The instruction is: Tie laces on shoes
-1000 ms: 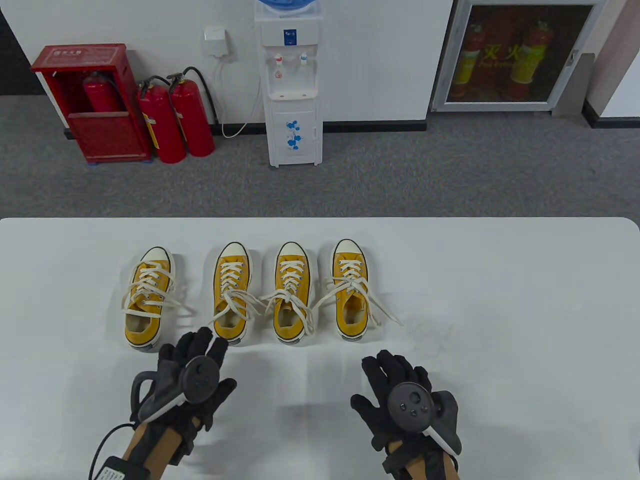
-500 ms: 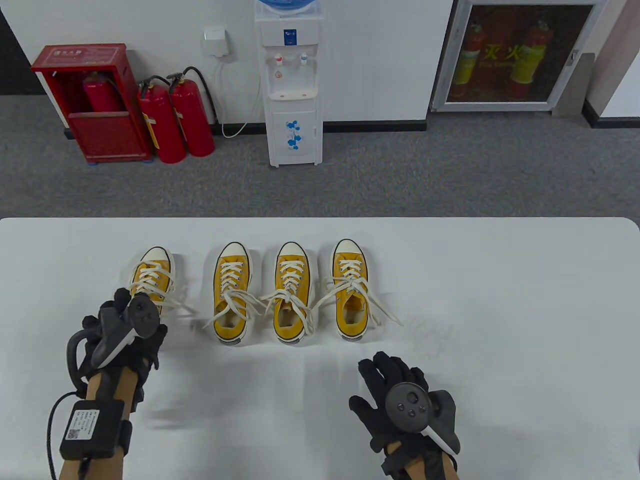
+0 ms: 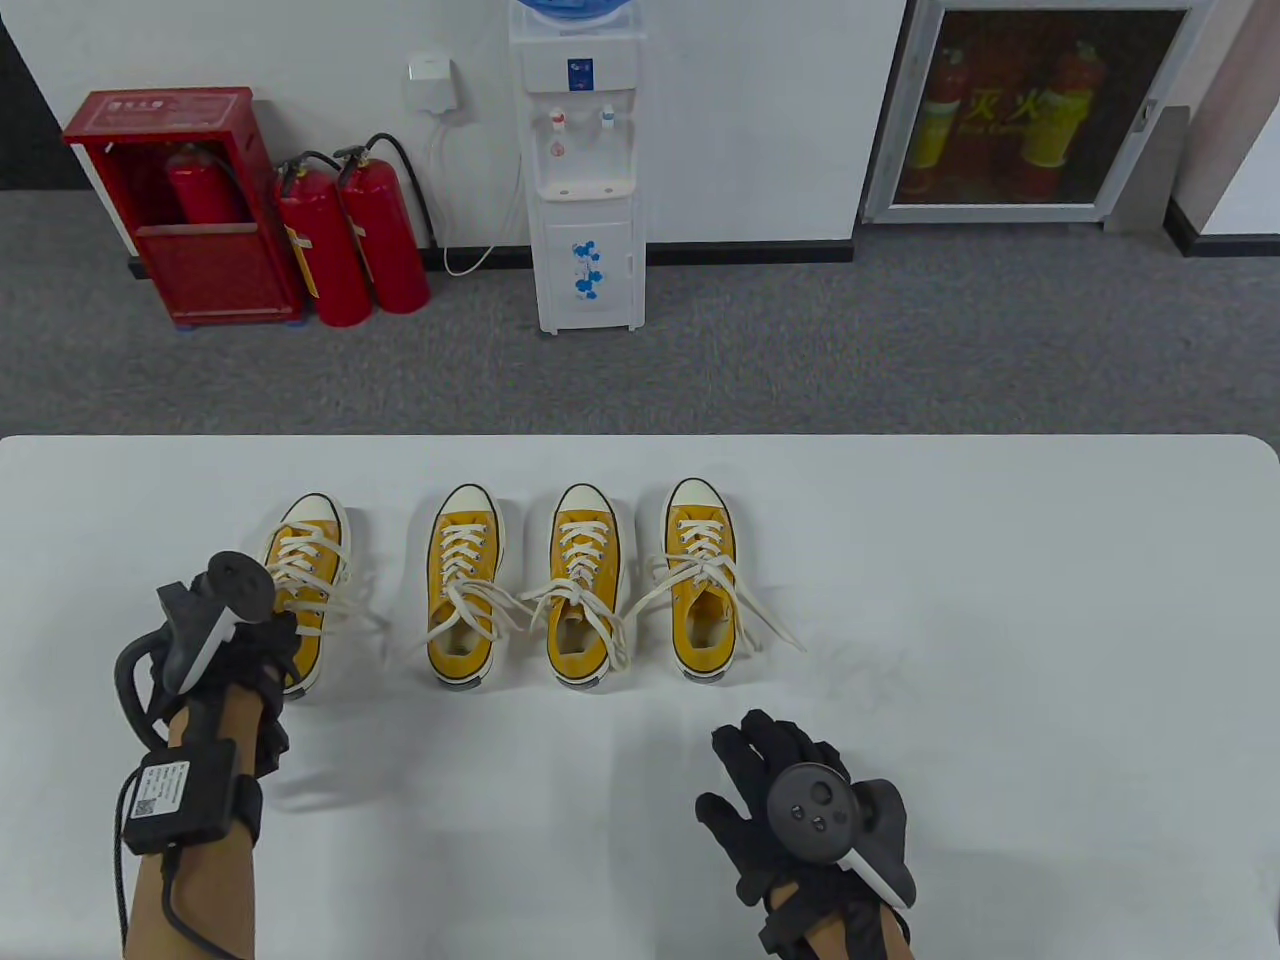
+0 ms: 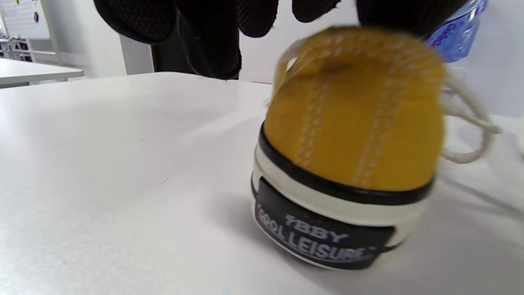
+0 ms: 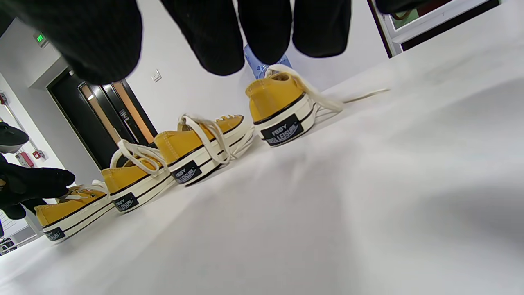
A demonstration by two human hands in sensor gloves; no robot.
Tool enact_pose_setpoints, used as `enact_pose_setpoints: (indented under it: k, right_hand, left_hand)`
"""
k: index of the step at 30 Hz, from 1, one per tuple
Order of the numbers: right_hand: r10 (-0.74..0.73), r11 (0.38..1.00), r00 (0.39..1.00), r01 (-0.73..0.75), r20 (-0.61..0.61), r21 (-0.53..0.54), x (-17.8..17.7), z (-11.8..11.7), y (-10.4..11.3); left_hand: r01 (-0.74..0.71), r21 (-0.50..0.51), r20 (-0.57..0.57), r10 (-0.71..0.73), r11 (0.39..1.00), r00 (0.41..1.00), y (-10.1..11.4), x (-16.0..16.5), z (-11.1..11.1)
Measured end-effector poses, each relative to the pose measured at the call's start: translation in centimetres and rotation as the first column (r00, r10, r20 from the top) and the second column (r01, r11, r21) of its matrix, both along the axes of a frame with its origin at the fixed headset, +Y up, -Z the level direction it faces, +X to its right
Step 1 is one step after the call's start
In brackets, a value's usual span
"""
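**Left hand reaches the end shoe**

While the right hand (image 3: 800, 810) has stayed low on the desk (image 3: 1000, 600), fingers spread and holding nothing, the left hand (image 3: 225, 640) has swung from the desk's middle across to the leftmost shoe (image 3: 300, 575) and now sits over its heel. The left wrist view shows fingertips (image 4: 213, 41) at the collar; whether this grip has closed I cannot tell. I judge tying starts here, its laces (image 3: 300, 560) lying loose. Three more yellow shoes stand in a row to its right, laces splayed. No containers are present.
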State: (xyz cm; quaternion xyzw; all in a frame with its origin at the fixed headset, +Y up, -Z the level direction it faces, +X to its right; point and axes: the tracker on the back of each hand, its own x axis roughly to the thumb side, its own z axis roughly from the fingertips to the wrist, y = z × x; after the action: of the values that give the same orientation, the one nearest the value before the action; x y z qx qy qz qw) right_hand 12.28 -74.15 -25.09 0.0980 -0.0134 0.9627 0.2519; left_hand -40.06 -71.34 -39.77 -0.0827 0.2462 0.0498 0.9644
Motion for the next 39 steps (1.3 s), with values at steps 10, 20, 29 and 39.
enact_pose_setpoints:
  k: [10, 20, 29, 39]
  right_hand:
    - [0.001, 1.000, 1.000, -0.001, -0.011, -0.020, -0.3, -0.1, -0.3]
    - [-0.015, 0.999, 1.000, 0.015, 0.005, -0.034, 0.0, -0.2, -0.3]
    - [-0.054, 0.998, 0.998, 0.055, 0.038, -0.025, 1.0, -0.4, 0.0]
    - [-0.077, 0.997, 0.996, 0.077, 0.046, -0.004, 1.4, -0.2, 0.2]
  left_hand:
    - [-0.205, 0.041, -0.071, 0.208, 0.978, 0.976, -2.1, -2.9, -1.1]
    - [-0.124, 0.129, 0.002, 0.125, 0.984, 0.992, -2.0, -3.1, -1.3]
    - [-0.171, 0.337, 0.075, 0.155, 0.926, 0.985, 2.5, 0.1, 3.1]
    - [-0.362, 0.371, 0.305, 0.256, 0.855, 0.917, 7.6, 7.7, 10.6]
